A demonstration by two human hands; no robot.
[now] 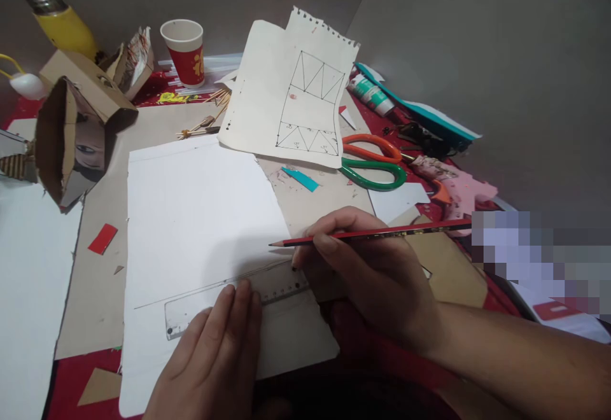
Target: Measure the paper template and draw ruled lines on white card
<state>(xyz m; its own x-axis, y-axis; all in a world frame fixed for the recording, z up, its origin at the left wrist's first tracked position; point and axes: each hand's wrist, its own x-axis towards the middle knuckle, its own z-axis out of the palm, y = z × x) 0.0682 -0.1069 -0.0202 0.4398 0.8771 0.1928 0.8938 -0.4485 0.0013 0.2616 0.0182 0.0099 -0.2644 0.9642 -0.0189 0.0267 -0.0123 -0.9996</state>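
My right hand [372,273] grips a red and black pencil [382,233], its tip hovering over or lightly meeting the white sheet [200,210]; which of these I cannot tell. With fingers stretched out, my left hand [219,343] lies flat over a clear ruler [281,280] and presses it to the sheet. A pencil line runs along the ruler's upper edge. Beyond the sheet, a torn notebook page [258,89] bears a drawn rectangle with zigzag triangles. Beside that page are scissors [375,175] with one orange and one green handle, their blades hidden.
Folded cardboard pieces [81,146] stand at the left, near a red and white paper cup [184,54] and a yellow bottle [67,28]. A glue tube [375,94] lies at the back right. A teal scrap [300,179] and a red scrap [102,238] lie beside the sheet.
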